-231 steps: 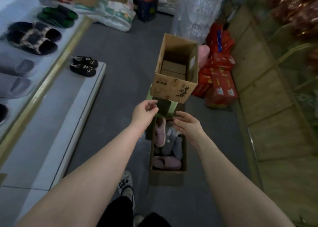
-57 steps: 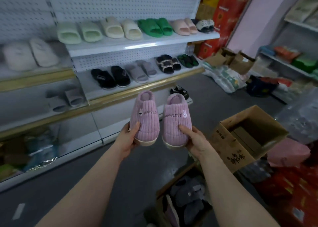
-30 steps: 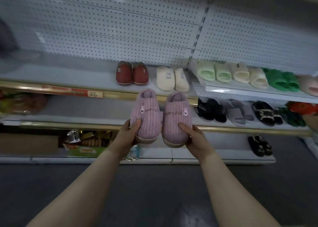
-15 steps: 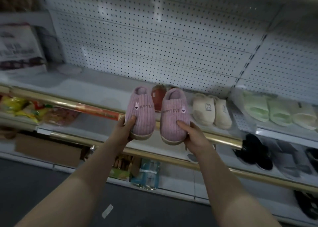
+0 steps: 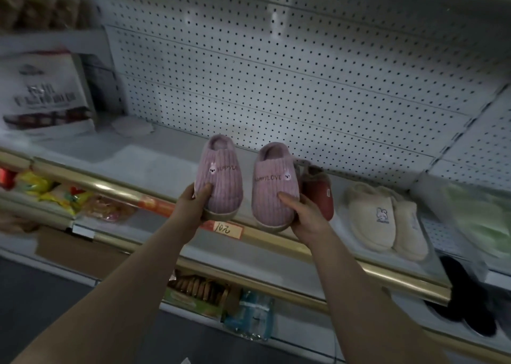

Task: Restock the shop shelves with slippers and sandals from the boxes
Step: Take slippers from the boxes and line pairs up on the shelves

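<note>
Since half a second ago you've pulled the two slippers apart and pushed them in over the shelf front. The red pair, which showed between them then, now sits right of them.

Your left hand (image 5: 193, 206) grips the left pink slipper (image 5: 221, 175) at the toe end, thumb on top and fingers curled under the sole. Your right hand (image 5: 307, 217) holds the right pink slipper (image 5: 276, 184) the same way.

Both slippers are toe toward you and heel opening toward the back, over the gold rail (image 5: 110, 187), just above the price tag (image 5: 225, 229). Can't tell if the soles touch the shelf (image 5: 138, 156) yet.

Handling, as a judgement: light, soft plush upper that squashes, firmer sole. Grip at the sole edge, not the fluffy collar. Not fragile and not slippery.

Look: pink ribbed corduroy, fluffy lining, tan sole rim, small bunny and "HAPPYLOVE" stitched across the top.

Behind your right hand is a red slipper (image 5: 318, 195), touching or nearly touching the right pink one. Further right is the cream pair (image 5: 381, 220).

Far left there's a white bag (image 5: 44, 93), and the pegboard (image 5: 276, 73) runs behind it all.
</note>
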The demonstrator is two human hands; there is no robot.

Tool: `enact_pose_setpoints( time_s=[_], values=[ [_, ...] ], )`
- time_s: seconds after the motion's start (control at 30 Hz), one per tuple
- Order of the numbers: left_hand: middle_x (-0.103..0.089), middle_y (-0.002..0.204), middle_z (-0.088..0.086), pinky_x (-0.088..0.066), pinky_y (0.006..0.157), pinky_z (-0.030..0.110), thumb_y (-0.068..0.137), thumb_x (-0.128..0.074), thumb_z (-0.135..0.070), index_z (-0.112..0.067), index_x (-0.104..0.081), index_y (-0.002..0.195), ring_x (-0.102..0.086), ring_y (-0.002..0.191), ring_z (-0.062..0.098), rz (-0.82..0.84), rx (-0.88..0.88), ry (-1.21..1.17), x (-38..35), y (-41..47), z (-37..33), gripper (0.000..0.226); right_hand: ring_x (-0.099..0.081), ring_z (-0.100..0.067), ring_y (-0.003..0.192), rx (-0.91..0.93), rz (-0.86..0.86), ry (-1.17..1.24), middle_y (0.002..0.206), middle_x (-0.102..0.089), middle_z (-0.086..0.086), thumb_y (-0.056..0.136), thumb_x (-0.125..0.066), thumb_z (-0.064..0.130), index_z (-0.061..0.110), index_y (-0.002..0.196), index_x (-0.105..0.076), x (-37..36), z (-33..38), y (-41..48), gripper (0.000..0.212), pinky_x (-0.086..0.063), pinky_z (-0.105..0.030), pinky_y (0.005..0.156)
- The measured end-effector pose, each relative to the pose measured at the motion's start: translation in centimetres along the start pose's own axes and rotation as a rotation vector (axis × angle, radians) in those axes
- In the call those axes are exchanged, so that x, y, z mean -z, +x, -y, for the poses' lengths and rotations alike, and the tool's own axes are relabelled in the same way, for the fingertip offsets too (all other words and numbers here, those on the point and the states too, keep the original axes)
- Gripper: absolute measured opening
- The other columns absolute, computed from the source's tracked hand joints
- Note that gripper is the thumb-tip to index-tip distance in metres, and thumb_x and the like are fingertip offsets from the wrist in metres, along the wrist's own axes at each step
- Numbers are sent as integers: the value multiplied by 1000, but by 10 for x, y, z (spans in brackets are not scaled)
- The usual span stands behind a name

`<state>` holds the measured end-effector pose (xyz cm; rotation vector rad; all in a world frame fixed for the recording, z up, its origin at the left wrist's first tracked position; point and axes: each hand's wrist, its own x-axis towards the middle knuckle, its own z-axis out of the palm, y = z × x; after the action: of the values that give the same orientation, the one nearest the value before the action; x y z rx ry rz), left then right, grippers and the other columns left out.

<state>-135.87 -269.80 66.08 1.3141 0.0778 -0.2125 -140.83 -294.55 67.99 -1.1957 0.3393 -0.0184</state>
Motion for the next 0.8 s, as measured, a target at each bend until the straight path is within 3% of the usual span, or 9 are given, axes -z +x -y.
enact_pose_setpoints(
  time_s=[0.13,0.3,0.43,0.53,0.67,0.8],
  values=[
    [-64,116,21,-53,86,53,99,-54,-25,-5,-52,130,-64,102,38,-1,14,53,18,34,-14,37,-65,-30,110,-9,-59,13,117,-70,-15,81,-73,4,0,120,-62,-24,-7,26,41,-56,-40,83],
    [-63,107,14,-52,54,29,98,-55,-29,-7,-53,126,-62,84,26,24,34,177,46,75,-23,35,-63,-35,114,-16,-134,48,124,-66,-19,73,-80,8,-2,127,-58,-57,-20,56,59,-57,-46,86],
    [-60,109,12,-50,61,30,99,-53,-32,-11,-51,127,-61,88,26,17,77,236,55,101,-24,35,-62,-35,115,-17,-240,60,127,-64,-16,52,-88,18,3,139,-47,-78,-31,77,97,-50,-55,98],
    [-60,116,11,-54,67,35,97,-55,-37,-14,-51,128,-62,98,28,-3,100,236,56,118,-25,39,-59,-34,118,-8,-255,49,132,-60,-15,46,-87,20,4,145,-39,-81,-34,95,112,-48,-53,101],
    [-55,130,14,-56,85,52,91,-59,-43,-17,-45,141,-60,110,34,-79,102,307,54,135,-24,59,-59,-35,117,-22,-252,16,134,-57,-17,51,-83,16,3,146,-37,-83,-28,118,106,-52,-49,94],
    [-50,136,14,-51,95,48,97,-56,-21,-14,-41,146,-53,118,35,-84,132,384,45,147,-25,51,-61,-35,111,-61,-286,-91,129,-59,-20,71,-76,5,2,143,-40,-87,-23,133,80,-53,-38,74]
  ],
)
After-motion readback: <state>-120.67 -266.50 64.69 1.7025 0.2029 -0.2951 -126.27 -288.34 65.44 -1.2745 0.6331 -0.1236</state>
